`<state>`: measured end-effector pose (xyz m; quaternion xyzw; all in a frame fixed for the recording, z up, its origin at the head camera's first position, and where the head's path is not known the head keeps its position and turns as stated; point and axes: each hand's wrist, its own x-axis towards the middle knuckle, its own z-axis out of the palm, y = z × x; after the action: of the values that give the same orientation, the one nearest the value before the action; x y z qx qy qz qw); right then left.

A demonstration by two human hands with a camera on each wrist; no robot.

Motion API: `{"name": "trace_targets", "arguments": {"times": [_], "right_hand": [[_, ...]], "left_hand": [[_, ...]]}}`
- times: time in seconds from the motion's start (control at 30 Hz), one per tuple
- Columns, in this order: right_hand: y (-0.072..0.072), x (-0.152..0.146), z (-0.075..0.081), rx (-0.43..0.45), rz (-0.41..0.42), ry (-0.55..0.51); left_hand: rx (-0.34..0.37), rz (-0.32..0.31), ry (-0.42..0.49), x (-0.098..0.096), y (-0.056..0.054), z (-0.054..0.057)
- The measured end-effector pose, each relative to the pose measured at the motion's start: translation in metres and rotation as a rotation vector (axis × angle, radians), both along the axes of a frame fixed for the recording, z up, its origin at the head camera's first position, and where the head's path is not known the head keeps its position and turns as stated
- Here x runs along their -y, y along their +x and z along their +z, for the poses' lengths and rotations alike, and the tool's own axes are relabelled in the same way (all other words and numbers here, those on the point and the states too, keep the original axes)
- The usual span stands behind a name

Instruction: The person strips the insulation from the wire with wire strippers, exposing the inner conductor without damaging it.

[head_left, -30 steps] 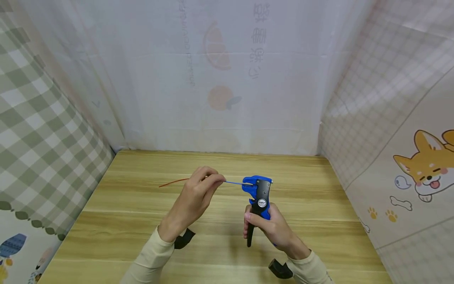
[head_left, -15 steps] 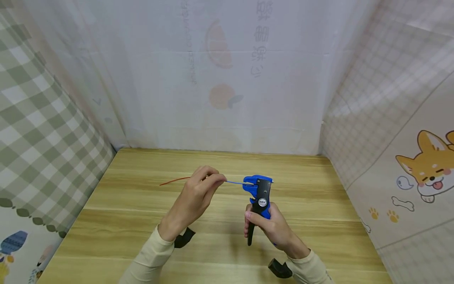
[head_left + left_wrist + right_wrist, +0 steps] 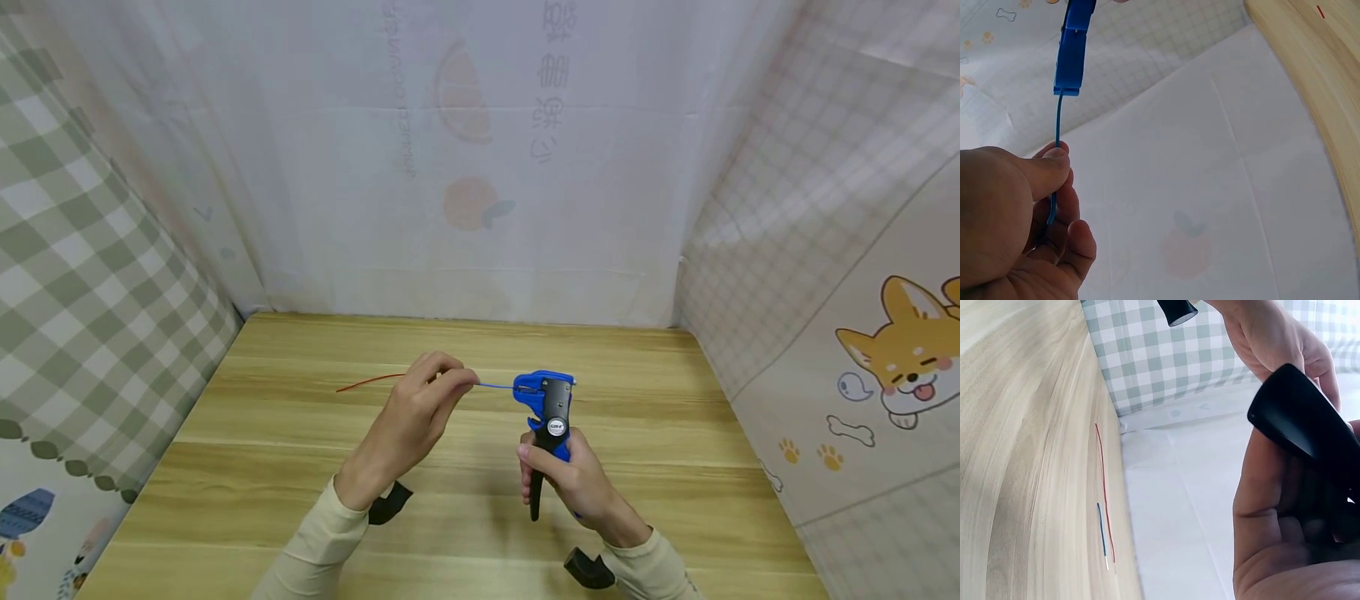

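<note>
My left hand (image 3: 408,417) pinches a short blue wire (image 3: 495,385) between thumb and fingertips. The wire's far end runs into the nose of a blue and black wire stripper (image 3: 557,400), whose jaws have come together around it. In the left wrist view, the other end of the blue wire (image 3: 1052,211) pokes out below the thumb. My right hand (image 3: 588,487) grips the stripper by its handles, upright above the table. One black handle (image 3: 1304,422) fills much of the right wrist view. The wire tip inside the stripper is hidden.
On the wooden table (image 3: 247,467) a red wire (image 3: 1104,481) lies near the far edge, partly behind my left hand in the head view. Beside it lies another blue wire (image 3: 1101,528) with a bare, pale end. Cloth curtains (image 3: 337,208) enclose the back and sides.
The stripper's jaws have shut on the blue wire as my right hand squeezed its handles closer together. My left hand has stayed almost still.
</note>
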<state>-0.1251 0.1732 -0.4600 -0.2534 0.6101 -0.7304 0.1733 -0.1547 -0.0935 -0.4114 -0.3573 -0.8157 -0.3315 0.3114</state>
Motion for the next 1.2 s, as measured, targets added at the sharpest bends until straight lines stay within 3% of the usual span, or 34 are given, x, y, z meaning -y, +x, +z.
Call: {"name": "trace_targets", "arguments": {"times": [1.2], "right_hand": [[0.0029, 0.0091, -0.0064, 0.024, -0.165, 0.071]], "left_hand": [[-0.029, 0.007, 0.024, -0.0062, -0.0007, -0.0018]]}}
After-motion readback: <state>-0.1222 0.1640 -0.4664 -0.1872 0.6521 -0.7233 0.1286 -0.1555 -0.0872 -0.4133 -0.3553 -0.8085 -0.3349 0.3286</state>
